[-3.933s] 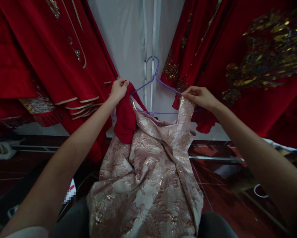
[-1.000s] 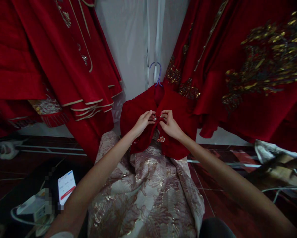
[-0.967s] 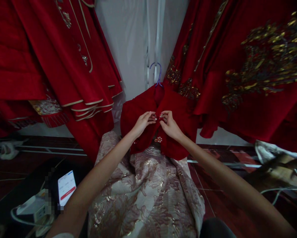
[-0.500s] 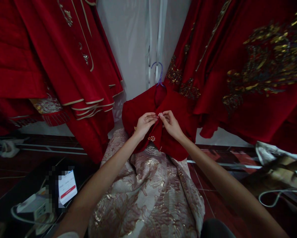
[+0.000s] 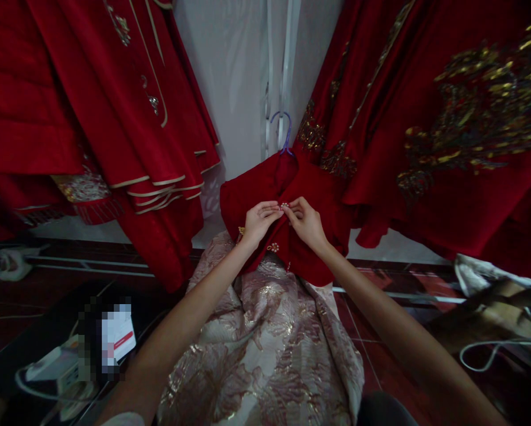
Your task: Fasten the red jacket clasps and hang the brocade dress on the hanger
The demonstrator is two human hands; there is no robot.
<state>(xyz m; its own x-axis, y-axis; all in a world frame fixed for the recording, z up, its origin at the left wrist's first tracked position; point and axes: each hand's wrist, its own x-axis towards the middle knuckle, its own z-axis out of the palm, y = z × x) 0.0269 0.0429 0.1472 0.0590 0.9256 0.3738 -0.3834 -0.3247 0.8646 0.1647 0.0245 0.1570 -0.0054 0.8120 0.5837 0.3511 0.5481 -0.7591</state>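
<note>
A red jacket [image 5: 252,186] with a purple hanger [image 5: 287,133] in its collar lies over a pale, gold-patterned brocade skirt [image 5: 265,331]. At the front opening my left hand [image 5: 261,222] pinches the edge near a small beaded button [image 5: 284,205]. My right hand [image 5: 307,222] closes thumb and fingers on that button from the other side, so the fingertips of both hands nearly meet. Lower on the front sits a flower-shaped beaded fastener [image 5: 273,247], apart from both hands. What lies under the fingertips is partly hidden.
Red embroidered garments hang at the left [image 5: 128,106] and right [image 5: 425,118]. A lit phone [image 5: 121,331], partly pixelated, stands at lower left beside a white power strip [image 5: 65,367]. A white cable [image 5: 482,367] loops at the right.
Both hands stay at the button with only slight finger shifts; the beaded button tilts a little between them. The view shifts slightly.
</note>
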